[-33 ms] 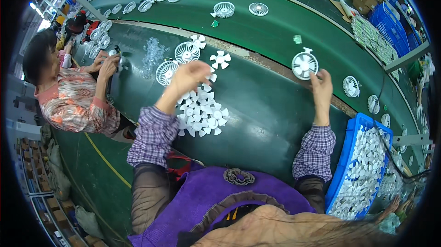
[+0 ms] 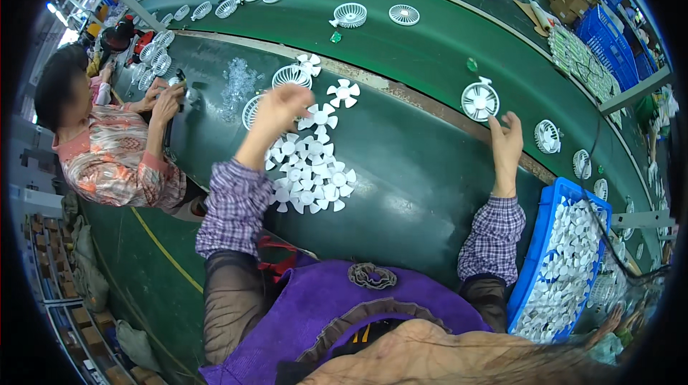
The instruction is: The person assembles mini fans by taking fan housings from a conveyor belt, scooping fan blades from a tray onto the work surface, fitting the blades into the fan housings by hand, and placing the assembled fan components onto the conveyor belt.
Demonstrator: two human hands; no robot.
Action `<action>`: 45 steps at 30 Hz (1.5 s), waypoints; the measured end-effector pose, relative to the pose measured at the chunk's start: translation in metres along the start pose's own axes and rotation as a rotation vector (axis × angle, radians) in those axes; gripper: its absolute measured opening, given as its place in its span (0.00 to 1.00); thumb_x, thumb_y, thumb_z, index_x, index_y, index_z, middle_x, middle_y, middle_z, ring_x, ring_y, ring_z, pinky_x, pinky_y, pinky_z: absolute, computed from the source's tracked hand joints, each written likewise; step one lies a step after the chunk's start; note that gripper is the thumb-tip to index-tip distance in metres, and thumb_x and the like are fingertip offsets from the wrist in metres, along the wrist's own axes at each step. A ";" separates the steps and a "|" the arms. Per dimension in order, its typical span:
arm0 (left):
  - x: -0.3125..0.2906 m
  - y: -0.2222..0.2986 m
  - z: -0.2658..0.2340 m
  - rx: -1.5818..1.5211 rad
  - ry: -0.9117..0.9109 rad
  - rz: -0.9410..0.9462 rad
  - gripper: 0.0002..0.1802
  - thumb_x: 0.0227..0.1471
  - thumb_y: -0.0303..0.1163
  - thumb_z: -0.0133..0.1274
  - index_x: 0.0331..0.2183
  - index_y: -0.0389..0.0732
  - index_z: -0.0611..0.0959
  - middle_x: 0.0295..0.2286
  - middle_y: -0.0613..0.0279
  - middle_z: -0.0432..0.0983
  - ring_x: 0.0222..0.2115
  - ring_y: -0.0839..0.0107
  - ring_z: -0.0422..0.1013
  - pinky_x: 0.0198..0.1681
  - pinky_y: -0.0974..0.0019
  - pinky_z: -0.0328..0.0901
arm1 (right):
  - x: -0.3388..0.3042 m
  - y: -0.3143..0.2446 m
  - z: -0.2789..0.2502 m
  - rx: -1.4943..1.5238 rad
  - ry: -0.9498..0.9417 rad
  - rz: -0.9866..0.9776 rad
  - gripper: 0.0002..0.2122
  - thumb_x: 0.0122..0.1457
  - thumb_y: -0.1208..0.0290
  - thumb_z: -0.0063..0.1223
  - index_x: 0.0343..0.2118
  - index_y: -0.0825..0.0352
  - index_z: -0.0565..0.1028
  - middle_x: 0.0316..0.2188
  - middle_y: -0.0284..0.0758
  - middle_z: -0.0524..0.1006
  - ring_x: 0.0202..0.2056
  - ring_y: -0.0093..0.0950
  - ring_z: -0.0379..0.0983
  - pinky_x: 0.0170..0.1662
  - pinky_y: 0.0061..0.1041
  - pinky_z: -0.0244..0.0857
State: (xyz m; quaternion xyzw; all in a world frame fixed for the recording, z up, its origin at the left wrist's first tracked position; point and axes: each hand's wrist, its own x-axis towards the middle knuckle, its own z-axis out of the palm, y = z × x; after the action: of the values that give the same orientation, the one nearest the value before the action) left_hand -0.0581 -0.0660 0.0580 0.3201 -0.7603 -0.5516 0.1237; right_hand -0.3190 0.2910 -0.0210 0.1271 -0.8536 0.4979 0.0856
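Observation:
My right hand (image 2: 507, 143) is at the near rim of a round white fan housing (image 2: 479, 101) on the green belt, thumb and fingers apart. Whether a fingertip still touches the rim I cannot tell. My left hand (image 2: 281, 111) hovers over two white slotted housings, hiding parts of both: the farther one (image 2: 291, 77) and the nearer one (image 2: 251, 113). Its fingers are loosely bent and apart, with nothing visible in them. Close beside it lies a white fan blade (image 2: 319, 119), and a heap of white fan blades (image 2: 309, 176) spreads nearer to me.
A blue crate (image 2: 547, 242) full of small white parts stands at my right. Past the metal ledge (image 2: 401, 91), more housings (image 2: 349, 15) sit on the belt. A co-worker (image 2: 118, 148) handles a part at the left, near a pile of clear small pieces (image 2: 239, 80).
My left hand has drawn slightly left, uncovering more of a fan blade. The housing near my right hand has shifted a little right and looks turned; my right hand has dropped back slightly.

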 end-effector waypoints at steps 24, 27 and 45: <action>0.022 -0.034 -0.075 -0.526 -0.080 -0.077 0.17 0.47 0.27 0.49 0.43 0.35 0.76 0.30 0.64 0.76 0.23 0.79 0.71 0.18 0.75 0.66 | -0.073 -0.088 0.126 -0.212 -0.452 -0.975 0.10 0.53 0.73 0.53 0.38 0.66 0.75 0.33 0.38 0.74 0.34 0.35 0.71 0.38 0.31 0.64; -0.010 -0.031 -0.038 -0.721 -0.204 -0.091 0.21 0.47 0.24 0.49 0.46 0.32 0.73 0.34 0.57 0.78 0.29 0.71 0.76 0.20 0.73 0.72 | -0.062 -0.066 0.084 0.152 -0.572 -0.275 0.09 0.60 0.69 0.49 0.37 0.69 0.74 0.22 0.36 0.75 0.23 0.26 0.71 0.28 0.22 0.63; -0.073 -0.008 0.115 -0.784 -0.301 -0.169 0.18 0.52 0.23 0.55 0.46 0.36 0.74 0.39 0.59 0.76 0.38 0.69 0.76 0.34 0.60 0.77 | -0.095 -0.040 -0.011 -0.555 -0.507 -0.587 0.14 0.46 0.73 0.58 0.39 0.64 0.77 0.34 0.37 0.71 0.39 0.35 0.67 0.41 0.34 0.57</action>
State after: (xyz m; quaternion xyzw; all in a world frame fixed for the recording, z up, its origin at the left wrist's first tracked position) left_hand -0.0617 0.0659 0.0210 0.2260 -0.4736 -0.8477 0.0781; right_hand -0.2161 0.2946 -0.0084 0.4528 -0.8763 0.1594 0.0423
